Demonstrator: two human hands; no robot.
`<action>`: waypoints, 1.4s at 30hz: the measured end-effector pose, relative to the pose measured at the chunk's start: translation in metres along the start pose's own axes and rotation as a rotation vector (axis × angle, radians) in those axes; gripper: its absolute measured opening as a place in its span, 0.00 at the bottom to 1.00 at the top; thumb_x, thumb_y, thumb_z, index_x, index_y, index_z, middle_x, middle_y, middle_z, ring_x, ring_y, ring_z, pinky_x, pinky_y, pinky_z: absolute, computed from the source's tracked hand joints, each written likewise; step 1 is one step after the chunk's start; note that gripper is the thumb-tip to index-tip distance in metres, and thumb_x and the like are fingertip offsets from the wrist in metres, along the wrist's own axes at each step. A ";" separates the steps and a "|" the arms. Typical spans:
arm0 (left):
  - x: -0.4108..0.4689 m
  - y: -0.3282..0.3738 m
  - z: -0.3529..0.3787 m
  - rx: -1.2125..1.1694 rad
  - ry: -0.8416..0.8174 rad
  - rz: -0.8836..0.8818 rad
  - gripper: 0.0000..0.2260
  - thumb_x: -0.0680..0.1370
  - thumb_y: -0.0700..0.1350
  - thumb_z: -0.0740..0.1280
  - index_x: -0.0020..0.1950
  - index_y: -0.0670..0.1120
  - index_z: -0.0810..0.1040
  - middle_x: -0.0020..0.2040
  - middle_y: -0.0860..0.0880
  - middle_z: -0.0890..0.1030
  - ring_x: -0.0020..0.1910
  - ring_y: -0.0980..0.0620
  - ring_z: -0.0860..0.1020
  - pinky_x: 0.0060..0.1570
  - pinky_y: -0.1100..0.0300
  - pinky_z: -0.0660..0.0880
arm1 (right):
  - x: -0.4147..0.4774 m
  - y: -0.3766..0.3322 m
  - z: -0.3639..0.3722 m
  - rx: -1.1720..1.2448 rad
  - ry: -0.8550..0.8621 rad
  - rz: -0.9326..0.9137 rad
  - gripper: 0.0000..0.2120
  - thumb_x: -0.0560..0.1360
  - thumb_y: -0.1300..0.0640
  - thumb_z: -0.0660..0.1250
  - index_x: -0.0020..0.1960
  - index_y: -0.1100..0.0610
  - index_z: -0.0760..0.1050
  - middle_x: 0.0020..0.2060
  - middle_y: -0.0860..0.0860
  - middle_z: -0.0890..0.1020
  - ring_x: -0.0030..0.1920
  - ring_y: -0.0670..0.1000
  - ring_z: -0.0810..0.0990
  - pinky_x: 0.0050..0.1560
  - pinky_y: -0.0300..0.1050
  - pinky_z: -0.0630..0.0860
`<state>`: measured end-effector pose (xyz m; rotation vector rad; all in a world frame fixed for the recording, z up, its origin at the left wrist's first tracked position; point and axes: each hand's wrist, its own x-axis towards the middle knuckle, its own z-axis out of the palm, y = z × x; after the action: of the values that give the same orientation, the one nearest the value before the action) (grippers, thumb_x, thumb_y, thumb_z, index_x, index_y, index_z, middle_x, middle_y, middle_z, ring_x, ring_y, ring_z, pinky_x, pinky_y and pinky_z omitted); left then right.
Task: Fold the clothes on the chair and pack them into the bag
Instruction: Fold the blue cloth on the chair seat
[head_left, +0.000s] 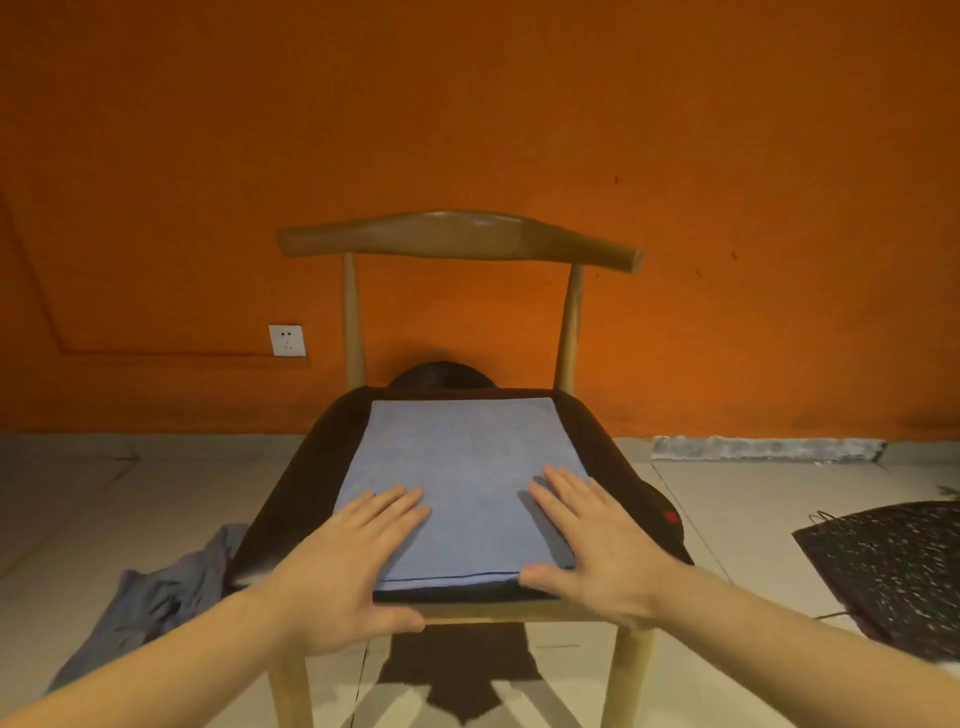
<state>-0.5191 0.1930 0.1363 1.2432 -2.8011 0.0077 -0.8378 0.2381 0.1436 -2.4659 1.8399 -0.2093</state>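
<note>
Head view: the left hand (358, 566) and right hand (592, 545) lie flat, fingers spread, gripping nothing, on a folded blue cloth (462, 483) atop the chair (457, 241). A speckled black bag (893, 566) sits on the floor at right, well apart.

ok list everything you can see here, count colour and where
chair: 1, light wood, centre, against the wall
dark cloth: 1, black-brown, draped over the chair seat
blue cloth: 1, light blue, folded flat on the dark cloth
grey garment: 1, blue-grey, crumpled on the floor left of the chair
bag: 1, black with white specks, lying on the floor at right
socket: 1, white, on the wall left of the chair
wall: 1, orange, behind the chair
floor: pale tiles
left hand: 1, flat on the blue cloth's near left, fingers spread
right hand: 1, flat on the blue cloth's near right, fingers spread
</note>
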 end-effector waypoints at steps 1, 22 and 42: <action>-0.001 -0.001 0.003 0.037 -0.003 0.009 0.44 0.75 0.78 0.54 0.80 0.62 0.35 0.79 0.61 0.32 0.79 0.59 0.32 0.77 0.60 0.32 | -0.007 0.004 0.009 -0.070 0.005 -0.019 0.47 0.75 0.23 0.53 0.83 0.45 0.37 0.81 0.43 0.35 0.80 0.46 0.32 0.80 0.47 0.32; -0.048 -0.002 -0.001 -0.226 0.200 -0.113 0.10 0.84 0.48 0.64 0.65 0.56 0.74 0.73 0.61 0.72 0.72 0.62 0.71 0.66 0.74 0.64 | -0.050 0.038 0.022 0.209 0.238 -0.078 0.26 0.80 0.46 0.69 0.76 0.44 0.69 0.75 0.34 0.62 0.73 0.25 0.50 0.76 0.29 0.45; 0.044 -0.035 -0.071 -0.826 0.382 -0.530 0.08 0.81 0.49 0.68 0.48 0.45 0.80 0.43 0.48 0.83 0.46 0.49 0.80 0.44 0.55 0.74 | 0.045 0.037 -0.059 0.697 0.358 0.212 0.08 0.82 0.54 0.66 0.50 0.50 0.84 0.46 0.45 0.85 0.48 0.42 0.80 0.45 0.39 0.75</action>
<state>-0.5178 0.1389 0.2098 1.4582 -1.7558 -0.7569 -0.8689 0.1861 0.2009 -1.8194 1.7112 -1.1199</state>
